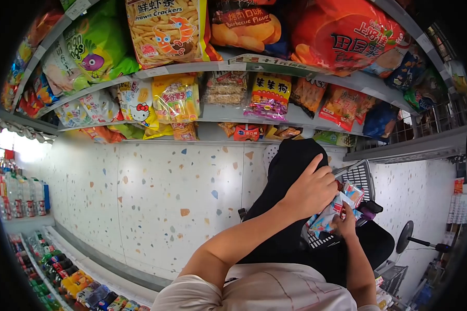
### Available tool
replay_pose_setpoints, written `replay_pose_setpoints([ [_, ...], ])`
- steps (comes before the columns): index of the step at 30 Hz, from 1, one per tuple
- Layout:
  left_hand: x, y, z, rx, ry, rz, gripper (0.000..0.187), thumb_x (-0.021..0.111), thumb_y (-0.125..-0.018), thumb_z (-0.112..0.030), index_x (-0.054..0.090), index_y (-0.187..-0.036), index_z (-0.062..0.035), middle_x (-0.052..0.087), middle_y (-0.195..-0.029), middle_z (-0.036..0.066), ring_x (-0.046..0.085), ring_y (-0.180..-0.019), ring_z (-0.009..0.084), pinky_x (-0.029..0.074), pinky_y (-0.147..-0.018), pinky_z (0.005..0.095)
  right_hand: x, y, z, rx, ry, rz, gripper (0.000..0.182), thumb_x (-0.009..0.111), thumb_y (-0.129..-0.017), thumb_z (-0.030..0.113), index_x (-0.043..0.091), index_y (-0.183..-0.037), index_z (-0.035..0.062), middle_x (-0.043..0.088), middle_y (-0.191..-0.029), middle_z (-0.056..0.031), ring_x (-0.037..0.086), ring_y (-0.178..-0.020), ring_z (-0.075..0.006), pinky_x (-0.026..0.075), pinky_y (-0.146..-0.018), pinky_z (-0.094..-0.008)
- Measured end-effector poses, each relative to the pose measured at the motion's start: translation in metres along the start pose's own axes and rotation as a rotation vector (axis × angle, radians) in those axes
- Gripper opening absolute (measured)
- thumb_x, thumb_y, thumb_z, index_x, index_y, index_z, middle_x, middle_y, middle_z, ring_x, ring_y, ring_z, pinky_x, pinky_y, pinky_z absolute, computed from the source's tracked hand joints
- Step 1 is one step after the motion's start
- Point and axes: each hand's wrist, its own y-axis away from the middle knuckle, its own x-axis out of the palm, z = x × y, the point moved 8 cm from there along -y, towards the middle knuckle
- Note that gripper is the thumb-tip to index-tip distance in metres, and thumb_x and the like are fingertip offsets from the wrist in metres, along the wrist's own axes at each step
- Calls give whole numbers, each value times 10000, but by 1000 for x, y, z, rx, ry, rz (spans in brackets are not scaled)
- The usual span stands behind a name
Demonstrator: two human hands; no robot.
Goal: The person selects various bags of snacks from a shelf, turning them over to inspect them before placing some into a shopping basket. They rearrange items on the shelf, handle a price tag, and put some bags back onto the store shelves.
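Observation:
My left hand (pixel 315 191) is over my dark-trousered knee, beside the grey shopping basket (pixel 367 175). One of its fingers sticks out; the others curl towards the packets, and whatever they grip is hidden. Lower down, my right hand (pixel 345 222) is at the basket with its fingers closed at a blue, white and red snack packet (pixel 329 216). Another colourful packet (pixel 353 193) lies close by inside the basket. A dark purple item (pixel 369 209) shows at the basket's right side.
Snack shelves (pixel 228 115) cross the top, with a prawn crackers bag (pixel 167 32) and a large red bag (pixel 347 36). Bottled drinks (pixel 72 282) line the lower left. A speckled floor (pixel 155 192) lies between. A black round-based stand (pixel 407 237) is at right.

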Motion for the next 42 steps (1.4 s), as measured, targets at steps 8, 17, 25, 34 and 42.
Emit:
replay_pose_setpoints([
  [8, -6, -6, 4, 3, -45, 68, 98, 657, -824, -202, 666, -786, -112, 628, -925, 33, 571, -1073, 206, 302, -1123, 518, 2, -7, 5, 98, 33, 61, 608, 683, -745, 70, 507, -1326, 34, 609, -1106, -164, 626, -964, -306, 523, -822, -390],
  [17, -10, -12, 4, -20, -80, 35, 93, 744, -760, -181, 684, -743, -112, 702, -922, 0, 630, -1020, 197, 303, -1104, 505, -173, -72, 160, -368, 52, -503, 541, 704, -761, 55, 547, -1278, 20, 585, -1254, -210, 549, -1168, -397, 437, -988, -451],
  [25, 1, -21, -6, -66, -149, 96, 75, 736, -758, -158, 693, -740, -99, 702, -930, -5, 622, -1013, 200, 279, -1119, 505, -318, -104, 278, -645, 66, -864, 596, 692, -770, 63, 509, -1337, 35, 530, -1319, -190, 528, -1176, -374, 417, -999, -436],
  [34, 9, -28, -11, -44, -228, 136, 80, 738, -760, -165, 695, -754, -97, 699, -933, -2, 622, -1014, 205, 293, -1110, 508, -341, -138, 287, -665, -55, -847, 571, 683, -796, 110, 484, -1327, 49, 600, -1145, -165, 575, -1064, -331, 457, -902, -408],
  [42, -14, -24, -4, -47, 4, -17, 117, 732, -788, -144, 712, -881, -75, 698, -971, 36, 631, -1012, 250, 423, -995, 437, -156, -94, 406, -804, -242, 27, 128, 698, -827, 216, 669, -905, 119, 658, -708, -49, 652, -625, -236, 504, -582, -357],
])
